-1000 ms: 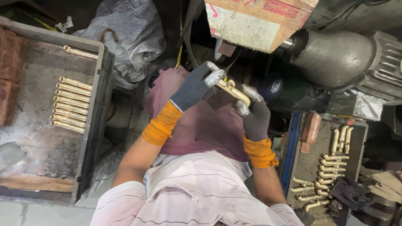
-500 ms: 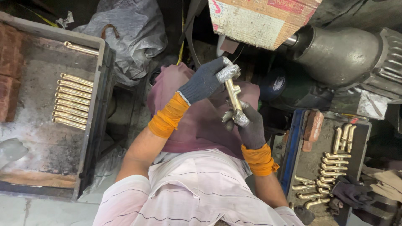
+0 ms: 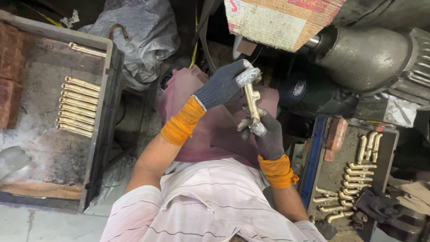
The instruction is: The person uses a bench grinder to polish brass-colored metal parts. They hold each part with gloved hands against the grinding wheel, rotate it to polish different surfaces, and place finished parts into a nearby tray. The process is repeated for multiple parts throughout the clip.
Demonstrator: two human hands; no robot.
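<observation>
Fingers (image 3: 247,76) of both gloved hands pinch the slim brass fitting (image 3: 252,102) by its ends. Since a second ago it has swung from slanted to upright, and sits below the cardboard box (image 3: 277,20).

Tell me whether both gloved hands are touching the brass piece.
Touching. The head view shows the left hand pinching the top end of the brass piece while the right hand grips its bottom end.

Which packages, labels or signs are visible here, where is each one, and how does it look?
Cardboard box: top centre, above the hands; a tan box with red and green print, worn edges.
Round label: on the dark green cylinder right of the brass part; small, pale, too blurred to describe further.
Plastic bag: top left, beside the tray; grey, crumpled, unprinted.
No screens or signs are in view.
</observation>
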